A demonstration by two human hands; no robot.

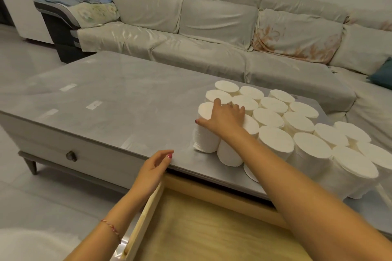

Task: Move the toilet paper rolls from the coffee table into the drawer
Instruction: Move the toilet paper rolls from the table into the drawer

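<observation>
Nearly all of the job lies ahead of us, as far as we can judge. Some twenty toilet paper rolls (275, 116) stand upright, packed against one another, on the right part of the bench (110, 99), and the part of the drawer (203, 229) we can see, pulled open just below the bench edge, shows only its bare wooden floor.

Our right hand (222, 116) lies spread over the top of the roll (206, 133) at the near-left corner of the cluster, thumb down its side; the grip is wide and only starting to settle, and we would not call the roll held yet. Our left hand (154, 167) rests loosely curled at the bench edge, just above the drawer's left wall, holding nothing.

So the drawer is open and ready, and every roll in view waits on the bench.
</observation>
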